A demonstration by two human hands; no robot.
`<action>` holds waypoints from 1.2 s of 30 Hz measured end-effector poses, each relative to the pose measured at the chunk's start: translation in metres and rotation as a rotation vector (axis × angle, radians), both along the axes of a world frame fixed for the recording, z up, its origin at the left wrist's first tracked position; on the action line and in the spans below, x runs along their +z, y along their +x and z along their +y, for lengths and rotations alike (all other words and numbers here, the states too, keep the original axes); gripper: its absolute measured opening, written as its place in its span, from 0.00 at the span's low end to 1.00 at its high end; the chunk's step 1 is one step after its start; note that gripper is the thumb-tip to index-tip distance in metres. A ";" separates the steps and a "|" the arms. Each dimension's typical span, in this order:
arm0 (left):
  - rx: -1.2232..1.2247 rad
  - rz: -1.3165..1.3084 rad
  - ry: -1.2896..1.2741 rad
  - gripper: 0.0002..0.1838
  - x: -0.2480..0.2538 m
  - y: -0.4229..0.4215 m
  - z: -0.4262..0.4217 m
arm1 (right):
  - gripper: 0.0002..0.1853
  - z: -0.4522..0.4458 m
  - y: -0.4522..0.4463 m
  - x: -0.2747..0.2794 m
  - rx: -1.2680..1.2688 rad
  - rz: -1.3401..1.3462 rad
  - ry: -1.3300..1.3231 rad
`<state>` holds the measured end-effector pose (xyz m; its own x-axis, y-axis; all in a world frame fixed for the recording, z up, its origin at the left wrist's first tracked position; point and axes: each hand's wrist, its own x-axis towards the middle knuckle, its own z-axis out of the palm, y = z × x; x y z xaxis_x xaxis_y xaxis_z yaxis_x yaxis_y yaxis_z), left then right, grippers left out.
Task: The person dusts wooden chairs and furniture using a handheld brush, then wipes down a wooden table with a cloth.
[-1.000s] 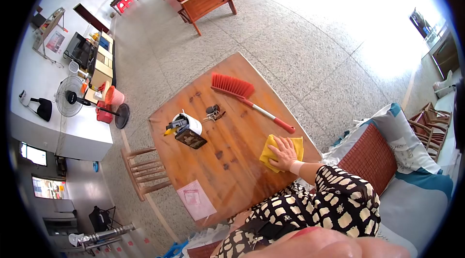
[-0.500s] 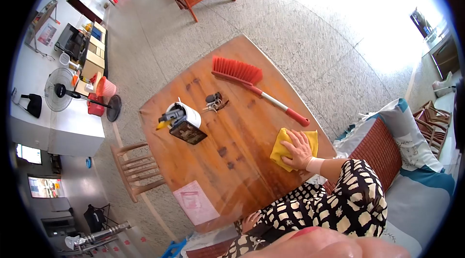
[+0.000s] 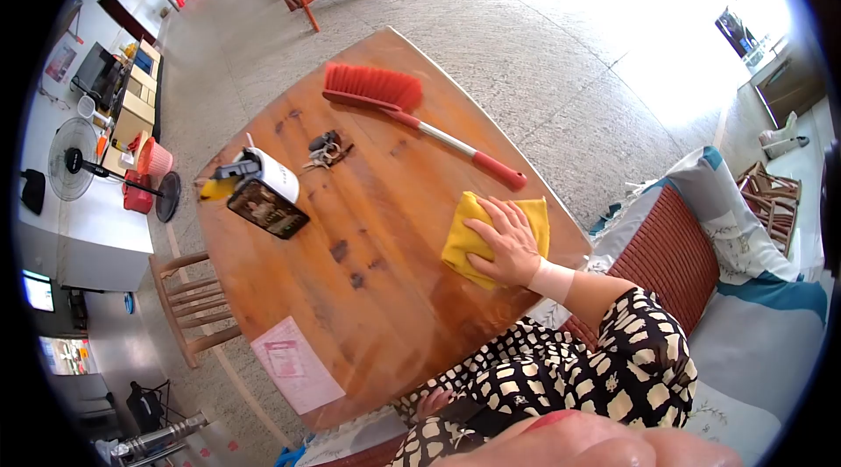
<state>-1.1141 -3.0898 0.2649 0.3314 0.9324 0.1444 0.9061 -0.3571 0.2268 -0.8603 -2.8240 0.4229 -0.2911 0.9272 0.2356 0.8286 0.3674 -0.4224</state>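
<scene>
My right hand (image 3: 508, 250) lies flat on a folded yellow cloth (image 3: 455, 248), fingers spread and pressing it to the wooden table (image 3: 394, 248). A pale band circles that wrist. Below the table's near edge, my left hand (image 3: 435, 401) rests by my lap, mostly hidden, and I cannot make out its fingers clearly. Beyond the cloth lies a red-bristled brush (image 3: 372, 87) whose handle points toward my right hand. A bunch of keys (image 3: 326, 152) sits near the table's middle left.
On the table's left stands a white container (image 3: 277, 174) with a dark phone-like panel (image 3: 267, 209) leaning against it. A pink-printed sheet (image 3: 298, 368) lies at the near left corner. Around the table are a wooden chair (image 3: 188, 305), a cushioned seat (image 3: 657, 265) and a standing fan (image 3: 74, 159).
My view has shifted, so the table and its objects appear farther left and slightly higher. My right hand stays flat on the yellow cloth; the brush, keys and container keep their places.
</scene>
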 end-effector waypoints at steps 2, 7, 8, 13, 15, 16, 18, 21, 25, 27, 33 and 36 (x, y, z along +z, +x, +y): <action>-0.026 0.025 0.069 0.03 -0.008 0.004 -0.010 | 0.25 -0.004 0.002 -0.006 -0.006 0.024 0.044; -0.073 0.090 0.229 0.03 -0.028 0.019 -0.051 | 0.24 -0.018 0.009 -0.022 0.009 0.060 0.171; -0.085 0.103 0.262 0.03 -0.032 0.021 -0.059 | 0.24 -0.020 0.009 -0.026 0.012 0.070 0.199; -0.098 0.141 0.363 0.04 -0.039 0.035 -0.097 | 0.24 -0.027 0.011 -0.037 0.005 0.072 0.262; -0.009 0.083 0.307 0.07 -0.020 0.045 -0.099 | 0.24 -0.027 0.011 -0.037 -0.002 0.060 0.261; -0.011 0.076 0.324 0.07 -0.021 0.046 -0.098 | 0.25 -0.027 0.011 -0.038 -0.013 0.067 0.265; -0.025 0.043 0.328 0.06 -0.021 0.047 -0.093 | 0.25 -0.028 0.011 -0.041 -0.030 0.075 0.257; -0.018 -0.117 0.315 0.03 -0.024 0.058 -0.083 | 0.25 -0.029 0.011 -0.039 -0.050 0.076 0.242; 0.352 -1.453 -0.980 0.07 0.015 0.101 -0.069 | 0.24 -0.025 0.010 -0.046 -0.070 0.072 0.250; 0.001 -1.325 -1.034 0.08 0.051 0.127 -0.060 | 0.24 -0.025 0.011 -0.046 -0.073 0.082 0.255; -0.063 -0.716 -0.689 0.13 0.005 0.132 -0.044 | 0.23 -0.026 0.009 -0.044 -0.071 0.084 0.238; -0.136 -0.115 -0.476 0.16 -0.064 0.100 -0.037 | 0.22 -0.026 0.013 -0.042 -0.080 0.124 0.269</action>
